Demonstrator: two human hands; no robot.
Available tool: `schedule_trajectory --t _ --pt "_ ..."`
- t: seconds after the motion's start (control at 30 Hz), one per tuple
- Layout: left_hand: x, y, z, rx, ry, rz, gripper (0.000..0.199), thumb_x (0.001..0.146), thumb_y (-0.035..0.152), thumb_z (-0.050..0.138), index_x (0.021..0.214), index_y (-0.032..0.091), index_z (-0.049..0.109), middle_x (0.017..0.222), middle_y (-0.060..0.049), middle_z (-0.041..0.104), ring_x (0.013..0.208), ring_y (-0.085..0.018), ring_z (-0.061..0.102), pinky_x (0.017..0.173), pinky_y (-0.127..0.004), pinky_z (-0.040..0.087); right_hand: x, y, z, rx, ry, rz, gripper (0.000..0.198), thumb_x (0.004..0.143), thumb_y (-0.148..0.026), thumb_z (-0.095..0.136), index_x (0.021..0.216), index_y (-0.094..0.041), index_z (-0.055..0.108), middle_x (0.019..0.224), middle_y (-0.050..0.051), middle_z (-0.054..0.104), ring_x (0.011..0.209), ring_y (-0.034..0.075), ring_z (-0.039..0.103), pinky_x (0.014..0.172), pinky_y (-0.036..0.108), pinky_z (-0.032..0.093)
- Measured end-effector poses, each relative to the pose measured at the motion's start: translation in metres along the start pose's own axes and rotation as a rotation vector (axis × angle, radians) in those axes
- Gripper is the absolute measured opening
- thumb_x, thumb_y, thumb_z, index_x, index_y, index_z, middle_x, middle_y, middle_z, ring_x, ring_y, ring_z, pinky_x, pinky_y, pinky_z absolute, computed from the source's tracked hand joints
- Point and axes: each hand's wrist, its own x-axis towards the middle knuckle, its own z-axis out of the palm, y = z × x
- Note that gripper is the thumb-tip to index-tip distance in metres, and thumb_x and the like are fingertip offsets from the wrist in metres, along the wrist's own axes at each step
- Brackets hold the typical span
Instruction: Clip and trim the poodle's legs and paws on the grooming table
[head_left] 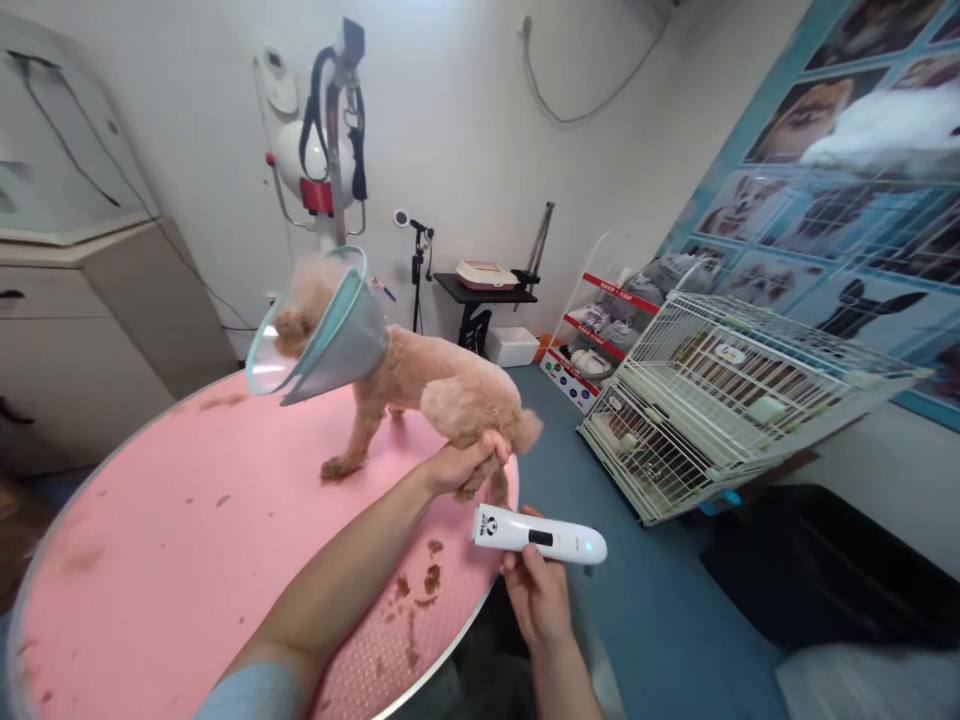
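Observation:
A small apricot dog (450, 365) stands on a round pink grooming table (187, 510), its head inside a grey-and-teal cone collar (337, 340). My left hand (465, 465) is closed around one of the dog's hind legs, near the table's right edge. In my right hand (541, 595) is a white hair clipper (540, 535), its blade end pointing left toward the hind feet and a small blue light glowing at its other end. The blade appears apart from the fur. Tufts of brown clipped hair (433, 578) lie on the table below my left forearm.
A grooming arm (334, 150) with a hanging strap rises behind the dog. Right of the table, a wire cage (697, 400) stands on the blue floor beside a red-and-white shelf rack (607, 330). A cabinet (82, 340) is at left.

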Motion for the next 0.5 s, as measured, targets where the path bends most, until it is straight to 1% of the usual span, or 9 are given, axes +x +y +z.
schedule_trajectory --t 0.07,0.13,0.2,0.27,0.3,0.37,0.4,0.43,0.5 --pt "0.001 -0.003 -0.003 0.145 -0.094 -0.042 0.056 0.075 0.072 0.050 0.075 0.017 0.056 0.039 0.008 0.036 0.024 -0.005 0.027 0.026 -0.016 0.018 -0.005 0.003 -0.001 -0.056 0.002 -0.090 0.041 0.069 -0.039 0.078 0.103 -0.023 0.061 0.084 0.002 0.070 0.063 0.016 0.063 0.061 0.032 0.052" --pt "0.001 -0.006 -0.002 0.239 -0.131 -0.105 0.059 0.073 0.076 0.048 0.074 0.017 0.056 0.044 0.005 0.045 0.025 -0.005 0.029 0.026 -0.016 0.016 -0.007 0.006 -0.002 -0.104 -0.002 -0.208 0.040 0.071 -0.045 0.074 0.101 -0.024 0.060 0.097 0.006 0.070 0.080 0.022 0.066 0.071 0.037 0.053" --pt "0.000 -0.009 0.003 0.262 -0.122 -0.166 0.058 0.073 0.074 0.049 0.074 0.017 0.057 0.049 0.003 0.051 0.028 -0.004 0.033 0.027 -0.015 0.017 -0.008 0.007 -0.002 -0.171 -0.026 -0.300 0.037 0.072 -0.050 0.070 0.096 -0.023 0.061 0.101 0.007 0.068 0.092 0.024 0.064 0.080 0.040 0.052" --pt "-0.001 -0.015 0.009 0.230 -0.085 -0.187 0.053 0.076 0.070 0.051 0.071 0.017 0.056 0.048 0.002 0.049 0.032 -0.005 0.037 0.030 -0.015 0.020 -0.009 0.007 0.001 -0.272 -0.096 -0.307 0.037 0.071 -0.051 0.069 0.092 -0.022 0.062 0.102 0.007 0.066 0.091 0.023 0.063 0.082 0.039 0.051" --pt "-0.001 -0.018 0.013 0.210 -0.054 -0.181 0.051 0.077 0.068 0.052 0.069 0.017 0.055 0.046 0.003 0.047 0.034 -0.006 0.038 0.032 -0.016 0.021 -0.009 0.006 0.005 -0.334 -0.155 -0.278 0.036 0.070 -0.050 0.070 0.091 -0.021 0.063 0.101 0.006 0.066 0.089 0.023 0.063 0.082 0.039 0.051" --pt "-0.002 -0.024 0.018 0.195 -0.006 -0.178 0.049 0.077 0.065 0.055 0.065 0.018 0.054 0.044 0.003 0.044 0.036 -0.007 0.040 0.034 -0.017 0.023 -0.011 0.006 0.017 -0.456 -0.257 -0.210 0.034 0.067 -0.042 0.074 0.092 -0.021 0.065 0.093 0.005 0.066 0.083 0.021 0.063 0.079 0.037 0.052" --pt "-0.002 -0.025 0.019 0.199 0.008 -0.179 0.047 0.077 0.063 0.055 0.065 0.018 0.053 0.044 0.003 0.043 0.036 -0.008 0.039 0.034 -0.017 0.022 -0.012 0.006 0.024 -0.509 -0.277 -0.192 0.032 0.066 -0.036 0.075 0.092 -0.022 0.065 0.087 0.003 0.066 0.079 0.020 0.062 0.076 0.036 0.053" --pt "-0.003 -0.026 0.020 0.209 0.010 -0.176 0.046 0.078 0.062 0.056 0.064 0.018 0.053 0.044 0.003 0.043 0.036 -0.008 0.038 0.034 -0.018 0.022 -0.013 0.007 0.030 -0.551 -0.267 -0.189 0.030 0.065 -0.031 0.076 0.092 -0.023 0.065 0.082 0.002 0.066 0.076 0.019 0.062 0.072 0.034 0.053" --pt "-0.004 -0.022 0.020 0.241 -0.024 -0.158 0.043 0.079 0.054 0.059 0.060 0.017 0.053 0.047 0.002 0.044 0.039 -0.007 0.038 0.037 -0.018 0.023 -0.015 0.008 0.039 -0.589 -0.188 -0.221 0.028 0.064 -0.026 0.076 0.090 -0.023 0.065 0.080 0.000 0.066 0.072 0.018 0.062 0.067 0.032 0.053"
